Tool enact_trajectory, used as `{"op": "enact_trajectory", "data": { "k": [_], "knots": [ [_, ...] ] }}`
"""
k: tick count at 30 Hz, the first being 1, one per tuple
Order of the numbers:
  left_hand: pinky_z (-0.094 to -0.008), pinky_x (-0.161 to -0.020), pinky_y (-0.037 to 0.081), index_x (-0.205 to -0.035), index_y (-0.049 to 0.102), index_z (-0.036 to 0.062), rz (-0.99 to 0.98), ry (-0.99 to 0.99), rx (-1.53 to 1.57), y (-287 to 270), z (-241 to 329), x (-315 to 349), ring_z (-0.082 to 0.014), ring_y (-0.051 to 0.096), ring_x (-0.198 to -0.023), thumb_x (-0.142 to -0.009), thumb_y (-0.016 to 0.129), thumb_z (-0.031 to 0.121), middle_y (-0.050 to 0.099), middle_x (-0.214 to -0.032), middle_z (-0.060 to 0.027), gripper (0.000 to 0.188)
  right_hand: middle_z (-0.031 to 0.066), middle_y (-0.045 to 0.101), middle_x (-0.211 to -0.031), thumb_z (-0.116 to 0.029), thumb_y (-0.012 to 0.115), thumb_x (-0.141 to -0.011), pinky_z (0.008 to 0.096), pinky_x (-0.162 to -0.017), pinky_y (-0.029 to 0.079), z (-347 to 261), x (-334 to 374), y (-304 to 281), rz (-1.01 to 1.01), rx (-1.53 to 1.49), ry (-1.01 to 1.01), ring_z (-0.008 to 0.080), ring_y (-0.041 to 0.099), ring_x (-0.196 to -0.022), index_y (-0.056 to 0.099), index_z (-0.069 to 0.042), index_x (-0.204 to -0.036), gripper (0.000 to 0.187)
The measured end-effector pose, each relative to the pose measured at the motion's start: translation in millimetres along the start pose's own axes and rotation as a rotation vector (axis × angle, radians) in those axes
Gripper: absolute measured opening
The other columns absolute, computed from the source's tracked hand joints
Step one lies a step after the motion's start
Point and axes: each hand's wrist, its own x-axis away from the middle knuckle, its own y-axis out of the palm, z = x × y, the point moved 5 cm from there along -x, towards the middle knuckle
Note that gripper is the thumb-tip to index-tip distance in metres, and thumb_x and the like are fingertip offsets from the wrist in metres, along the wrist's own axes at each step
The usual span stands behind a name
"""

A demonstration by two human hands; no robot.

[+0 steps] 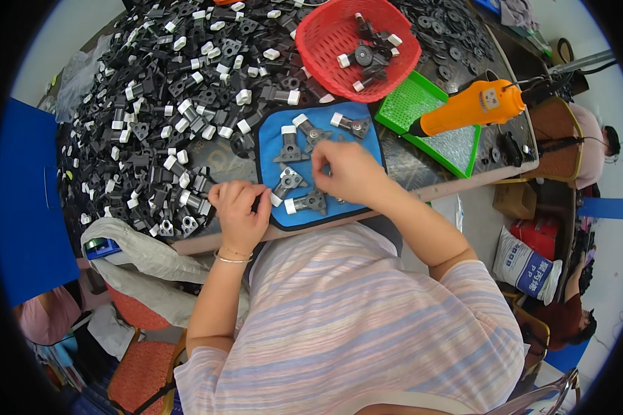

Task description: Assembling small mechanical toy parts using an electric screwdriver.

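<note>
Five black-and-white parts point(289, 149): on the blue mat point(291, 221), centre of the frame.
Right hand point(349, 173): over the mat, fingertips drawn together; cannot tell whether it grips anything.
Left hand point(239, 214): fingers curled at the mat's left edge; grip cannot be told.
Heap of parts point(187, 76): upper left, on the worktop point(232, 166).
Red basket point(325, 55): top centre.

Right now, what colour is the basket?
The basket is red; head view shows it best.
</note>
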Motion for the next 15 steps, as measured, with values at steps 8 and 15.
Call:
{"op": "enact_trajectory", "data": {
  "k": [8,15],
  "knots": [
    [-0.0351,-0.079,0.03,-0.074,0.062,0.0102,0.007,-0.006,0.015,0,0,0,-0.0194,0.05,-0.074,-0.069,0.068,0.01,0.054,-0.075,-0.0012,0.008,0.0088,0.062,-0.069,-0.01,0.07,-0.067,0.0293,-0.059,0.047,18,-60,12,-0.037,-0.158,0.194,0.0167,0.061,-0.063,0.056,-0.002,-0.076,0.019],
    [-0.035,-0.079,0.029,-0.073,0.062,0.0104,0.012,0.0,0.024,0,-2,0,-0.0194,0.05,-0.074,-0.07,0.068,0.01,0.054,-0.074,-0.001,0.007,0.0124,0.063,-0.072,-0.009,0.069,-0.062,0.0333,-0.064,0.048,11,-64,8,-0.029,-0.034,0.187,0.0246,0.063,-0.069,0.058,0.0,-0.076,0.02]
  ]
}}
